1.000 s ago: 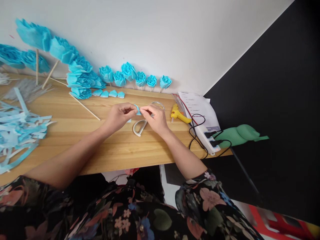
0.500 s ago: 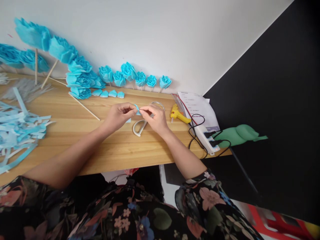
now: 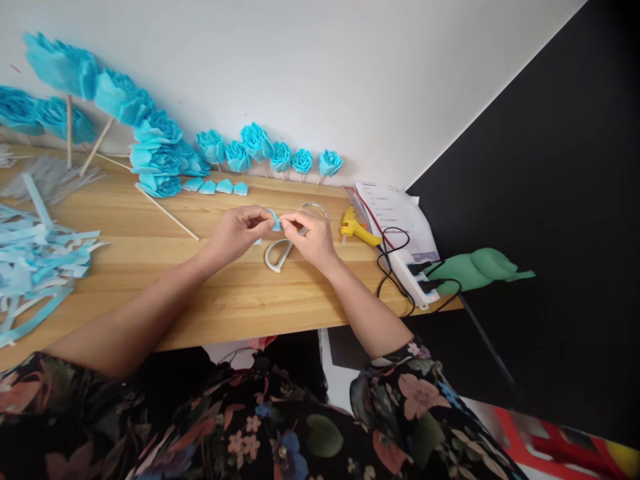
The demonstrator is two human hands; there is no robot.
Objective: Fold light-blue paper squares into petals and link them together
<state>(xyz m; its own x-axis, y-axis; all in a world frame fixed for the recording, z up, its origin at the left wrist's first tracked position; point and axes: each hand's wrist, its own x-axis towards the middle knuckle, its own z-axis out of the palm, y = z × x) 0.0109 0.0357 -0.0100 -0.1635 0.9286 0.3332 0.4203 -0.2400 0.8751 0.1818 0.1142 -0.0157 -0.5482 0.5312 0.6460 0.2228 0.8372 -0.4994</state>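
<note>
Between my hands, just above the table, is a small light-blue paper piece [image 3: 275, 222]. My left hand [image 3: 239, 230] is closed in a pinch on its left edge. My right hand [image 3: 313, 235] pinches at its right edge; the fingertips hide part of it. Beneath the right hand lies a pair of scissors [image 3: 276, 259], partly covered by that hand. A tiny blue scrap [image 3: 258, 241] rests on the table below the left fingertips. Behind the hands sits a row of folded blue petals [image 3: 225, 187].
Blue paper flowers [image 3: 237, 157] on sticks stand along the wall. A thin stick [image 3: 167, 212] and a heap of blue paper strips [image 3: 40, 267] lie to the left. On the right are a yellow glue gun [image 3: 356, 227], papers [image 3: 395, 210] and a power strip [image 3: 417, 290] with black cables.
The right fingertips have shifted slightly to the right along the blue paper piece, showing a little more of it. The left hand keeps its pinch.
</note>
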